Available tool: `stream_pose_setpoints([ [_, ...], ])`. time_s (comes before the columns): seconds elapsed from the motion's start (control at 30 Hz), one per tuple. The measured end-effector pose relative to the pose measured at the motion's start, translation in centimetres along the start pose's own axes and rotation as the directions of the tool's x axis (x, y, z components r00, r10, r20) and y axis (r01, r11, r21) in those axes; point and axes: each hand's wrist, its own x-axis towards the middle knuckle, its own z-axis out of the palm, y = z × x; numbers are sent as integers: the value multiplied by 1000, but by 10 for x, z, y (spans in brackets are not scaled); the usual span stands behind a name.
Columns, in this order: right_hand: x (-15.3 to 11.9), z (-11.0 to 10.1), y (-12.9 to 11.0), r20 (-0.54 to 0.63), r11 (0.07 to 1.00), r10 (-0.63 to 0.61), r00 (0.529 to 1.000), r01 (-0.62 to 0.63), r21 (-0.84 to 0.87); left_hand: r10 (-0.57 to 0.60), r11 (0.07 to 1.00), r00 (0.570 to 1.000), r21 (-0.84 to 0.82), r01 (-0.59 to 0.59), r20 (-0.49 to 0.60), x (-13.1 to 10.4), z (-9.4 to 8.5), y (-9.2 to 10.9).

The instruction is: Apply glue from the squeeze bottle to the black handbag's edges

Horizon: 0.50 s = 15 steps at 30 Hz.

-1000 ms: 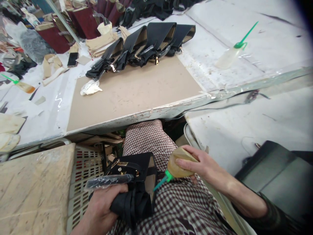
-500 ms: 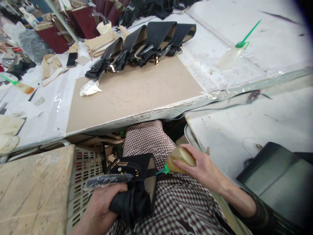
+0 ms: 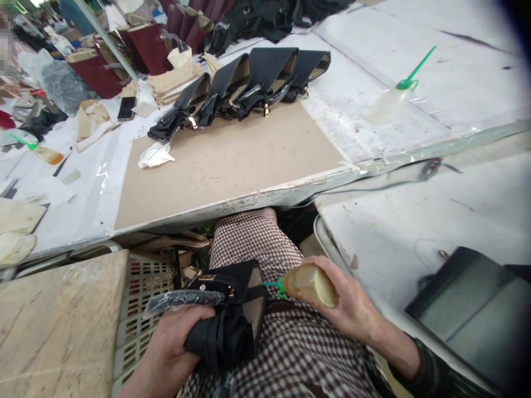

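Observation:
On my lap, over a checked cloth (image 3: 315,342), lies a black bag (image 3: 234,272) with gold-coloured fittings and a beige inside. My left hand (image 3: 174,342) is wrapped round its rolled black straps, beside a plastic-wrapped handle. My right hand (image 3: 352,301) grips a squeeze bottle (image 3: 309,284) of amber liquid, tipped on its side. The bottle's green nozzle (image 3: 271,283) points left, its tip at the bag's open edge. Whether liquid comes out cannot be seen.
Several black bags (image 3: 271,66) stand in a row on the table beyond a beige board (image 3: 232,157). A second bottle (image 3: 385,102) lies at right. A plastic crate (image 3: 145,287) and a worn board (image 3: 58,326) are at left; a black panel (image 3: 477,304) lies at right.
The bottle in my right hand has turned more level, and its nozzle tip has moved slightly up and left along the bag's edge. My left hand keeps its hold.

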Motion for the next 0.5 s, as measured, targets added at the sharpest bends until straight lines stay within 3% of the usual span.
stream_pose_setpoints([
  [0.17,13,-11,-11,97,978,177,979,-186,93,14,1000,1000,-24,-14,19,0,0,5],
  [0.27,26,-19,-18,218,892,344,913,-391,228,10,1000,999,-23,-9,34,-3,1,4],
  [0.33,32,-22,-20,311,756,430,848,-526,389,10,1000,1000,-24,-9,6,-6,1,1],
  [0.4,33,-22,-21,383,544,454,805,-591,596,1,999,999,-38,-2,-40,-7,-2,-3],
  [0.5,29,-18,-25,411,233,430,804,-539,810,-50,993,994,-107,40,-97,-9,-14,-8],
])
